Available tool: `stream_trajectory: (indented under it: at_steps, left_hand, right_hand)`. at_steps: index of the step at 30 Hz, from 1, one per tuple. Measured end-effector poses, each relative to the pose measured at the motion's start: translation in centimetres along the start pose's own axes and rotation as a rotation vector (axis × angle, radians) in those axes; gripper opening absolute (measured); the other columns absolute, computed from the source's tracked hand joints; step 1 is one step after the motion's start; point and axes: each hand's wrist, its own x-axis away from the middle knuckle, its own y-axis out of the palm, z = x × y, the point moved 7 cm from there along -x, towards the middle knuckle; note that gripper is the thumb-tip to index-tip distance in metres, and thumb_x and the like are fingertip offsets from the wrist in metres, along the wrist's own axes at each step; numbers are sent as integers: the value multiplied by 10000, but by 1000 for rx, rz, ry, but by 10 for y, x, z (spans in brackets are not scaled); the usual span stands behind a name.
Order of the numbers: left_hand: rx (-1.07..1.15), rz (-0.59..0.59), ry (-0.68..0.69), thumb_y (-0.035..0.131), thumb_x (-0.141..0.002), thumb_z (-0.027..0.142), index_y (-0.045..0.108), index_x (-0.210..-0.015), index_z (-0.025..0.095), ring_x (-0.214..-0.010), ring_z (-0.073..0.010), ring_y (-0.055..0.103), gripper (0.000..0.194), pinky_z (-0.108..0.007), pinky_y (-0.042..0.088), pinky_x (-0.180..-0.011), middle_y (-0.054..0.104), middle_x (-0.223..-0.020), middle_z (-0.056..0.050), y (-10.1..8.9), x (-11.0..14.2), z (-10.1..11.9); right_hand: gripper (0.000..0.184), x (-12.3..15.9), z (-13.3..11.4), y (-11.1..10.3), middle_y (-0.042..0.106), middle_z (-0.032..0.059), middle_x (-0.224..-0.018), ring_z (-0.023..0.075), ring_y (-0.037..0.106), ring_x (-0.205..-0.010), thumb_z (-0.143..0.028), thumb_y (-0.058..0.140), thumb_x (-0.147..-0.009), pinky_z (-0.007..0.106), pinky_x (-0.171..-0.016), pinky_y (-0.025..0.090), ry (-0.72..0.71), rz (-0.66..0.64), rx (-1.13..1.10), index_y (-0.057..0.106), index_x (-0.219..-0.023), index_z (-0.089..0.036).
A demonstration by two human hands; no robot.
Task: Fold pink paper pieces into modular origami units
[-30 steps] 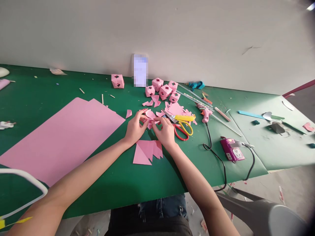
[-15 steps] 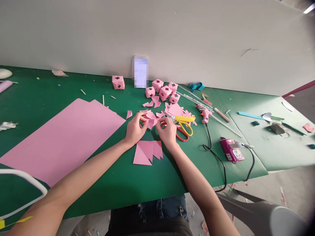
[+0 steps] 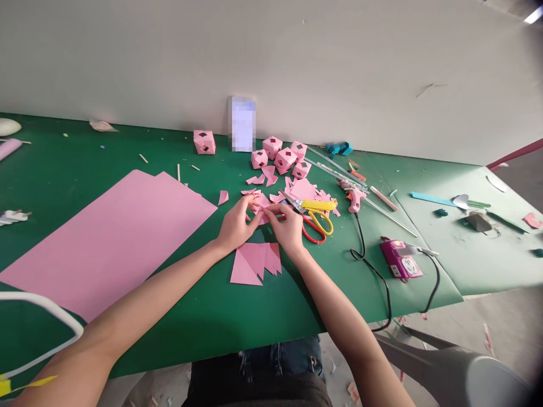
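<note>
Between my two hands is a small folded piece of pink paper (image 3: 262, 202), partly hidden by the fingers. My left hand (image 3: 238, 222) pinches it from the left, and my right hand (image 3: 286, 225) pinches its near right edge, fingertips almost meeting. Just below them a cut pink paper piece (image 3: 247, 264) with notched edges lies flat on the green table (image 3: 203, 322). Right beside my right hand lie scissors (image 3: 314, 233) with red and yellow handles and a yellow-handled cutter (image 3: 319, 204), on top of pink paper scraps (image 3: 302, 187).
Several pink paper cubes (image 3: 285, 160) with diamond holes stand at the back, near a phone (image 3: 242, 124) with a blurred screen. Large pink sheets (image 3: 114, 243) cover the left. To the right are a pink glue gun (image 3: 355, 199), clear glue sticks (image 3: 390, 217) and a purple power strip (image 3: 401, 260) with cords.
My right hand has moved slightly left, and its fingertips have come closer to those of my left hand on the folded paper. The other things lie as before.
</note>
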Motion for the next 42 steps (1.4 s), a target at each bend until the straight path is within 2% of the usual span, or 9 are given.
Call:
stream_trajectory:
  at_steps: [4, 8, 13, 19, 23, 27, 31, 37, 42]
  left_hand:
    - [3, 16, 55, 610, -993, 284, 554, -1246, 206, -946, -187, 757, 270, -256, 604, -669, 772, -1028, -68, -3, 0, 2]
    - [-36, 40, 88, 610, -1003, 285, 553, -1222, 217, -907, -194, 762, 236, -281, 605, -691, 775, -969, -47, -4, 1, 2]
    - [-104, 25, 145, 586, -1007, 228, 537, -1233, 217, -912, -204, 765, 232, -304, 605, -722, 765, -948, -36, -2, 5, 8]
    - [-80, 75, 150, 585, -1004, 233, 497, -1206, 222, -819, -187, 754, 221, -301, 601, -706, 739, -867, -11, -1, 7, 11]
    - [-61, 158, 101, 588, -1017, 336, 484, -1151, 224, -809, -181, 746, 204, -286, 590, -675, 719, -868, -15, -5, 6, 6]
    - [-55, 194, 58, 581, -1023, 423, 486, -1142, 224, -762, -159, 724, 251, -262, 576, -638, 689, -852, -6, -8, 5, 1]
    - [-55, 191, 54, 576, -1025, 415, 493, -1150, 221, -776, -156, 717, 246, -260, 579, -646, 678, -867, -12, -7, 6, -2]
    - [-3, 224, -6, 576, -1012, 368, 486, -1174, 214, -805, -169, 717, 241, -250, 575, -622, 671, -887, -22, -12, 5, -10]
    - [99, 161, -32, 591, -1002, 330, 489, -1203, 212, -852, -158, 724, 255, -218, 570, -615, 689, -914, -27, -8, 3, -9]
  right_hand:
    - [152, -1, -5, 1, 802, 22, -858, 209, 731, -763, -299, 641, -943, 331, -750, 575, -106, -57, 113, 752, -853, -247]
    - [143, -1, -5, 1, 807, 26, -904, 221, 740, -808, -314, 636, -951, 348, -786, 579, -105, -75, 166, 749, -885, -257]
    - [116, 2, -13, 4, 780, 37, -902, 206, 715, -807, -267, 604, -932, 321, -737, 554, -150, -115, 230, 703, -877, -242]
    - [96, 2, -15, 2, 741, 28, -825, 203, 694, -768, -257, 619, -881, 311, -693, 516, -120, -28, 311, 609, -786, -244]
    - [77, -1, -10, -4, 732, 16, -779, 205, 691, -743, -251, 624, -842, 320, -705, 521, -80, 24, 297, 598, -770, -246]
    - [75, -2, -6, -7, 734, 14, -765, 202, 673, -695, -280, 629, -824, 335, -723, 534, -36, 47, 247, 600, -762, -248]
    - [76, -1, 0, -5, 728, 6, -749, 194, 659, -647, -304, 629, -812, 331, -690, 530, 30, 45, 179, 599, -772, -247]
    - [67, -3, 6, -22, 735, 25, -775, 209, 690, -706, -284, 596, -819, 340, -693, 535, 63, 164, 162, 579, -772, -240]
    - [223, -3, 2, -5, 793, 63, -956, 213, 743, -840, -410, 629, -922, 320, -706, 571, 14, -3, -7, 695, -1011, -217]
